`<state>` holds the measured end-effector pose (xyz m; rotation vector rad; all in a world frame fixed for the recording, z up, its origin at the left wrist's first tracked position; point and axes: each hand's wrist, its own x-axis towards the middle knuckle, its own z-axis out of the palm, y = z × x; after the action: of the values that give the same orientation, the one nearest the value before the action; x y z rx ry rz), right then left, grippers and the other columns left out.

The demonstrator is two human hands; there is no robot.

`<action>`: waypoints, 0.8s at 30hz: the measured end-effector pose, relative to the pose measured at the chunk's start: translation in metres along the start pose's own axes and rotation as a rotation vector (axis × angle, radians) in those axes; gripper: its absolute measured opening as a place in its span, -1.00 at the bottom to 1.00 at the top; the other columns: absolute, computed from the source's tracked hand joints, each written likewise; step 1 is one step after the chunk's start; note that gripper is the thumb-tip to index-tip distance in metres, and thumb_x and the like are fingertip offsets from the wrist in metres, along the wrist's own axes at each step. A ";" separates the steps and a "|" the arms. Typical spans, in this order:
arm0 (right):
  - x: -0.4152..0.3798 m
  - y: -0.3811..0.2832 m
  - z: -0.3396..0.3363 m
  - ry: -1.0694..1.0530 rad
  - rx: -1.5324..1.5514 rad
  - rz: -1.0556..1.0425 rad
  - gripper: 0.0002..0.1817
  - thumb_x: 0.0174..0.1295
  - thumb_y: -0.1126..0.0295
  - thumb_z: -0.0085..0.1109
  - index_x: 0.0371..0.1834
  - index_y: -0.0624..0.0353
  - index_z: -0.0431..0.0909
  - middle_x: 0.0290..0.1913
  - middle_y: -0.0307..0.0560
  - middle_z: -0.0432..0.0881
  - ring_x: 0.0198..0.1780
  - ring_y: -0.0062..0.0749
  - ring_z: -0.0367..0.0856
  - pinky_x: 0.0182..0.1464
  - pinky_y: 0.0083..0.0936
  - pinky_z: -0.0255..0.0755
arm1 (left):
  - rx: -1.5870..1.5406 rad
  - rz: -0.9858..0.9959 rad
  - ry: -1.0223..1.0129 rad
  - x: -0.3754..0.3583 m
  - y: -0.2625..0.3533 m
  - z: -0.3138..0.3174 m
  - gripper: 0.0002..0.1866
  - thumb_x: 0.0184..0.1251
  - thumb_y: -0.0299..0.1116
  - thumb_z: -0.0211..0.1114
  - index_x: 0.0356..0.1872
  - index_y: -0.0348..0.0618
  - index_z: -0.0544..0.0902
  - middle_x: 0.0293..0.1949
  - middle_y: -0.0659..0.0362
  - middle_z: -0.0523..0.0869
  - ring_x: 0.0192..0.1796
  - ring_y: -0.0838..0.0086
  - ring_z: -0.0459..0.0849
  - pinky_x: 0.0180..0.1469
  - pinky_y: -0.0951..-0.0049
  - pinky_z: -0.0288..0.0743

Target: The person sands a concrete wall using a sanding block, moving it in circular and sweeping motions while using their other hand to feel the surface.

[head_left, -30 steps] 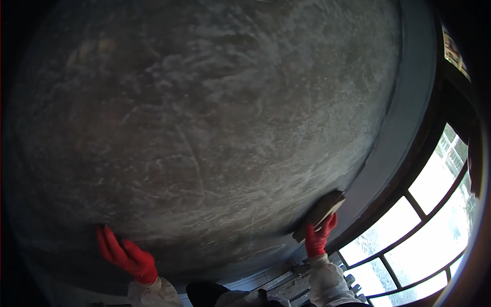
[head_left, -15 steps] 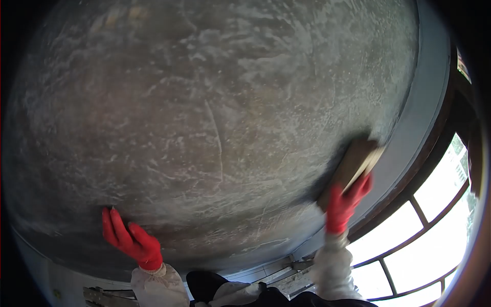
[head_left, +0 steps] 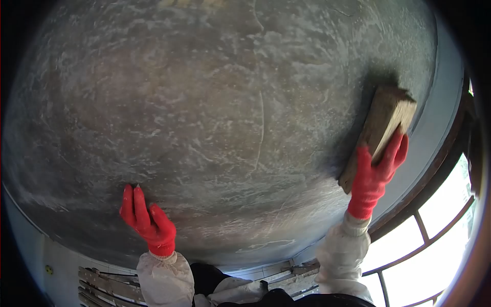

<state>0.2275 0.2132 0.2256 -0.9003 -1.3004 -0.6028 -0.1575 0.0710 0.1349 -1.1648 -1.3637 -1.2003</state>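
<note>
My right hand (head_left: 372, 184), in a red glove, grips a wooden block (head_left: 382, 125) by its side. The block lies slanted against a large grey plastered surface (head_left: 204, 117), near its right edge, and casts a dark shadow on it. Its pale side faces my fingers. My left hand (head_left: 150, 222), also red-gloved, has its fingers stretched out and thumb apart, fingertips right at the grey surface lower left. A tiny pale point shows at one fingertip, too small to name.
A pale grey border (head_left: 434, 128) runs along the right of the surface. Beyond it is a dark-framed window (head_left: 417, 245) with bright light. Wooden planks (head_left: 110, 284) lie below left, and more boards (head_left: 294, 279) below centre. Thin raised lines and whitish streaks mark the plaster.
My right hand has moved up and to the right in view with the wooden block. My left hand appears slightly higher and further right, as the whole view has also shifted.
</note>
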 end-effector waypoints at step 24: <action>-0.147 -0.040 0.000 -0.146 -0.030 0.017 0.21 -0.17 0.18 0.51 0.60 -0.11 -0.05 0.48 0.44 -0.05 0.44 0.45 0.10 0.33 0.20 0.18 | -0.423 -0.285 -0.212 0.000 0.022 -0.044 -0.51 0.42 -0.40 0.02 0.35 -0.33 0.40 0.42 -0.15 0.29 0.39 0.04 0.33 0.37 0.15 0.27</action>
<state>0.1661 0.1765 0.0912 -0.9945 -1.4161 -0.5525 -0.1329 0.0284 0.1406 -1.4577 -1.5150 -1.6655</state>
